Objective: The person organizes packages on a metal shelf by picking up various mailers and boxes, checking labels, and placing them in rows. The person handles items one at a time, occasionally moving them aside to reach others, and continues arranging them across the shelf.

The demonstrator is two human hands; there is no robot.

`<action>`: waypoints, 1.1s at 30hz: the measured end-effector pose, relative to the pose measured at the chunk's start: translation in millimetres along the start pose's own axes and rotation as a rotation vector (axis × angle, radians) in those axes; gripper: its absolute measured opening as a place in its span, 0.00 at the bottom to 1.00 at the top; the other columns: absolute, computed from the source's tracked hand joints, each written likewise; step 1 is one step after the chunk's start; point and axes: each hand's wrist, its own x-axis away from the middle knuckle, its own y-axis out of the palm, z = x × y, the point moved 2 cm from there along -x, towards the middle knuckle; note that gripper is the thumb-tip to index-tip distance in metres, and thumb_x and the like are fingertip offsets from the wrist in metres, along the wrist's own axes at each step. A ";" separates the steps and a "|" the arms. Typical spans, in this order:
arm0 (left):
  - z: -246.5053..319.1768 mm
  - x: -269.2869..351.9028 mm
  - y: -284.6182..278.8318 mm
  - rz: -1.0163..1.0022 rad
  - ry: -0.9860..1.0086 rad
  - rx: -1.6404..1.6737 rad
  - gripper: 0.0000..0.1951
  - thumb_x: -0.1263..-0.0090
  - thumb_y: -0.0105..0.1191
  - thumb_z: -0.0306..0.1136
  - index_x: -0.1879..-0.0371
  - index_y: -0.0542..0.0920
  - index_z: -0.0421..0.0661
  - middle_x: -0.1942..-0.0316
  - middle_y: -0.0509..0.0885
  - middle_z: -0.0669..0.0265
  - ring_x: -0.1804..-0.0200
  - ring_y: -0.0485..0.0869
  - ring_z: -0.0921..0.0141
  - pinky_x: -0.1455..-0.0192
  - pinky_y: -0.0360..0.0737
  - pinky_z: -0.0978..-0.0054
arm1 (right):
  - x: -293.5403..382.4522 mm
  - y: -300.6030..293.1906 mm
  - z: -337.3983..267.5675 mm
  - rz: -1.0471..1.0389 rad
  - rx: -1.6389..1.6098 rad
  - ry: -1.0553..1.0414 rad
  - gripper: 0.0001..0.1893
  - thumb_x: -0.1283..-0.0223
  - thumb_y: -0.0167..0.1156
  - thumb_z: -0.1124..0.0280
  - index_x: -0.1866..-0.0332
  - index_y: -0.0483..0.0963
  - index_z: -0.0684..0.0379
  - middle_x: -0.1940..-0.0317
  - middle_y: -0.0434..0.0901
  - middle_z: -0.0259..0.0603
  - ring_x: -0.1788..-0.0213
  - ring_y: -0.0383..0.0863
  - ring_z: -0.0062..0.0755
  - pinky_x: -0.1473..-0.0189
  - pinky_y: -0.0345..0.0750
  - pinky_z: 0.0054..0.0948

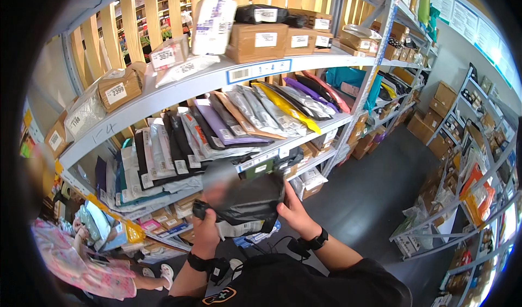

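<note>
A black plastic mailer parcel with a pale label along its near edge is held up between my two hands, in front of the shelf unit. My left hand grips its left corner, thumb on top. At the opposite side, my right hand clasps the parcel's edge. The upper left of the parcel is blurred. Beyond it, a row of upright mailer bags in grey, black, purple and yellow leans on the middle shelf.
Cardboard boxes stand on the upper shelf. A person in a pink patterned dress stands at left by the shelving. A dark floor aisle runs along the right, with another parcel rack beyond it.
</note>
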 end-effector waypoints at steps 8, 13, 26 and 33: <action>-36.6 75.0 101.1 -0.124 -0.189 -0.220 0.20 0.19 0.56 0.47 0.50 0.82 0.39 0.41 0.85 0.55 0.30 0.78 0.53 0.22 0.66 0.51 | 87.3 -83.1 -7.2 0.193 0.296 0.120 0.06 0.24 0.63 0.71 0.51 0.79 0.62 0.48 0.84 0.37 0.41 0.79 0.25 0.34 0.73 0.28; -28.6 89.5 121.9 -0.028 -0.129 -0.157 0.20 0.20 0.57 0.46 0.50 0.82 0.37 0.41 0.85 0.53 0.29 0.78 0.53 0.22 0.66 0.52 | 114.1 -103.5 -26.6 0.274 0.521 0.300 0.14 0.29 0.70 0.62 0.54 0.77 0.62 0.64 0.81 0.32 0.62 0.76 0.23 0.58 0.77 0.28; -35.0 157.0 66.8 0.329 -0.355 -0.289 0.16 0.20 0.50 0.24 0.38 0.82 0.35 0.44 0.87 0.62 0.41 0.82 0.70 0.32 0.74 0.71 | 94.5 -61.4 -72.4 0.109 0.692 -0.141 0.15 0.29 0.68 0.62 0.60 0.75 0.64 0.74 0.77 0.51 0.74 0.78 0.48 0.71 0.73 0.39; -22.2 150.0 78.2 0.425 -0.275 -0.157 0.15 0.15 0.46 0.28 0.39 0.82 0.35 0.36 0.85 0.58 0.33 0.80 0.66 0.25 0.70 0.68 | 92.8 -59.8 -45.5 0.186 0.640 -0.200 0.12 0.26 0.62 0.67 0.49 0.77 0.65 0.57 0.80 0.46 0.55 0.82 0.35 0.54 0.78 0.31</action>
